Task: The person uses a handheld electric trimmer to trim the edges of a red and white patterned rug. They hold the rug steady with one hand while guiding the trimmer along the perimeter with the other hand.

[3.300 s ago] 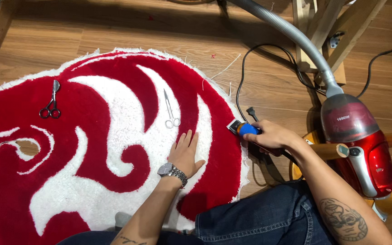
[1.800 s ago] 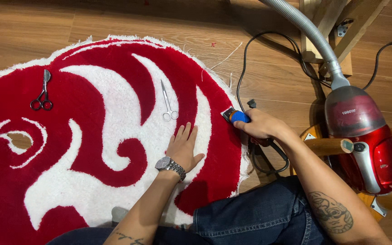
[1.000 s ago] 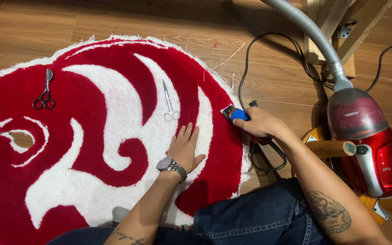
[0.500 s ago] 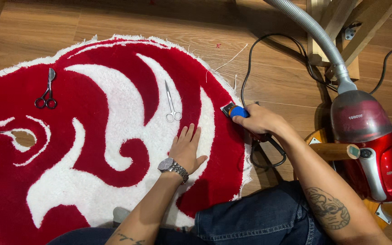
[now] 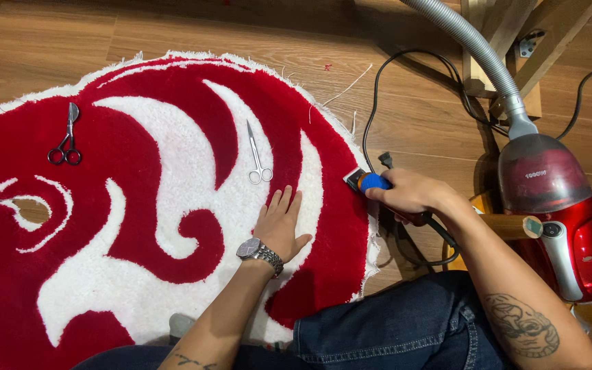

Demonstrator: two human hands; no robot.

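Note:
A red and white tufted rug [image 5: 138,226] lies on the wooden floor. My left hand [image 5: 281,223], with a metal watch on the wrist, rests flat on the rug, fingers apart. My right hand [image 5: 412,194] grips a corded electric clipper [image 5: 366,181] with a blue head, its blade at the rug's right edge. Slim silver scissors [image 5: 257,156] lie on the rug just above my left hand. Dark-handled scissors [image 5: 66,137] lie further left on the rug.
A red canister vacuum cleaner [image 5: 556,212] with a grey hose [image 5: 471,44] stands to the right. Black cables [image 5: 378,96] loop over the floor. Wooden frame legs [image 5: 515,48] rise at the top right. My jeans-covered leg [image 5: 392,329] is at the bottom.
My right hand has slid the clipper a short way up along the rug's right edge. My left hand stays flat on the rug. The view shifted slightly.

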